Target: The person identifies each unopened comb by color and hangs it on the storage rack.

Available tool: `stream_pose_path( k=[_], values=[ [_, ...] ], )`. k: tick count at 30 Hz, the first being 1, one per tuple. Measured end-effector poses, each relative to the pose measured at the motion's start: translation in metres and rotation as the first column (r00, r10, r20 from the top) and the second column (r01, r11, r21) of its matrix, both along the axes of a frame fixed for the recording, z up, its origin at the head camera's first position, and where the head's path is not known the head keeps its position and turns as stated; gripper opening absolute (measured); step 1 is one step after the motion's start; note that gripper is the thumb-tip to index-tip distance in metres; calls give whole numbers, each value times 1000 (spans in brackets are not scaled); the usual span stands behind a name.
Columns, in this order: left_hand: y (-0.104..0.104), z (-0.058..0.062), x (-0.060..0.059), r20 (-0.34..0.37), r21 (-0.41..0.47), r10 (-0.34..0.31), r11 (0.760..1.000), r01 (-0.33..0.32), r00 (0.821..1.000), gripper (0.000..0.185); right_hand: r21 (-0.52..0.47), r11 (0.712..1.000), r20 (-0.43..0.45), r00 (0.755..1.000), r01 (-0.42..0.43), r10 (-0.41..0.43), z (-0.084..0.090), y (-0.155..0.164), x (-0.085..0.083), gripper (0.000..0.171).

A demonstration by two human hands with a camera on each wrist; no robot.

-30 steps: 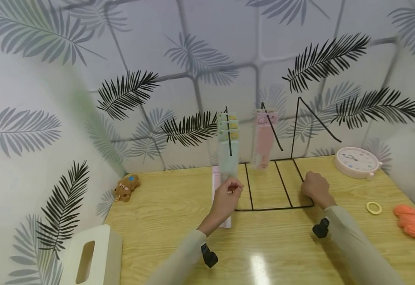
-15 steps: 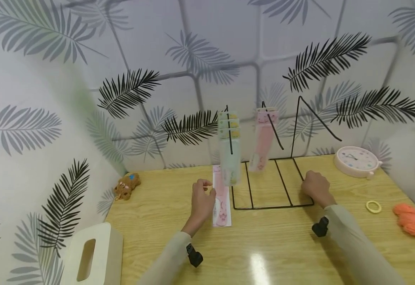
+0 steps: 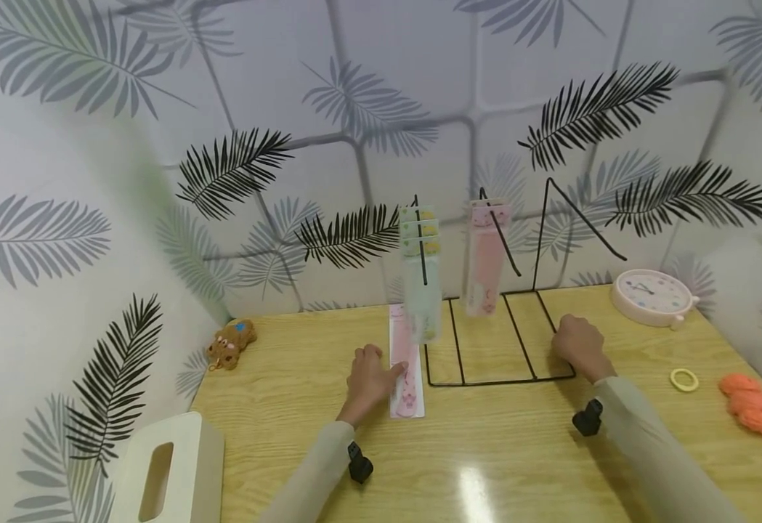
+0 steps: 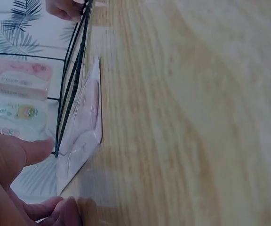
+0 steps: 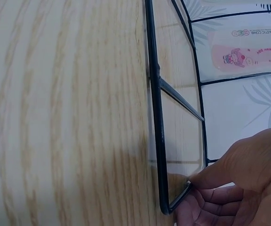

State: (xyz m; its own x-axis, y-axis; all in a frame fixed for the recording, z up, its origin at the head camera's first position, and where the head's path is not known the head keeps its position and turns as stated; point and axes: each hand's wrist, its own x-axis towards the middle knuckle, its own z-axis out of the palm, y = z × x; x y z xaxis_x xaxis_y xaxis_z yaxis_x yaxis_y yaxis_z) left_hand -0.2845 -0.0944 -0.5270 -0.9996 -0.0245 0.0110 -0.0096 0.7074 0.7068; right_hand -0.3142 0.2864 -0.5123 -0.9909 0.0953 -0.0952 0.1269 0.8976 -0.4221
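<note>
Left hand: the left hand (image 3: 369,378) lies on the table (image 3: 302,378) with fingers loosely stretched, fingertips touching the left edge of the pink packet (image 3: 405,370); it grips nothing.
Pink packet: flat on the table, just left of the rack (image 3: 498,349) base, its long side along the base's left wire.
Right hand: the right hand (image 3: 577,347) rests on the rack's front right corner, fingers curled against the wire.
Head view only: two packets hang from the rack's hooks, a green one (image 3: 421,280) and a pink one (image 3: 485,261); clock (image 3: 651,296), ring (image 3: 684,379) and orange yarn (image 3: 750,414) lie to the right, toy bear (image 3: 230,341) and tissue box (image 3: 165,472) to the left.
Left wrist view only: the packet's (image 4: 81,136) near end sticks past the rack corner; whether it touches the wire I cannot tell.
Right wrist view only: fingers (image 5: 220,197) press the corner wire (image 5: 156,141) down.
Edges: wall close behind the rack.
Open room: bare table in front of both hands and between bear and packet.
</note>
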Motion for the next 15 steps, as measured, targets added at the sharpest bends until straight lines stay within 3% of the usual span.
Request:
stream_pose_path(
  k=[8, 15],
  values=[
    [-3, -4, -14, 6, -145, -46, 988, 47, 999, 53, 4, 1000, -12, 1000, -3, 3, -2, 0, 2, 33],
    [-8, -3, -16, 42, -123, -49, 991, 54, 998, 45, 8, 1000, -12, 1000, 8, -8, -1, -2, 3, 33]
  ],
)
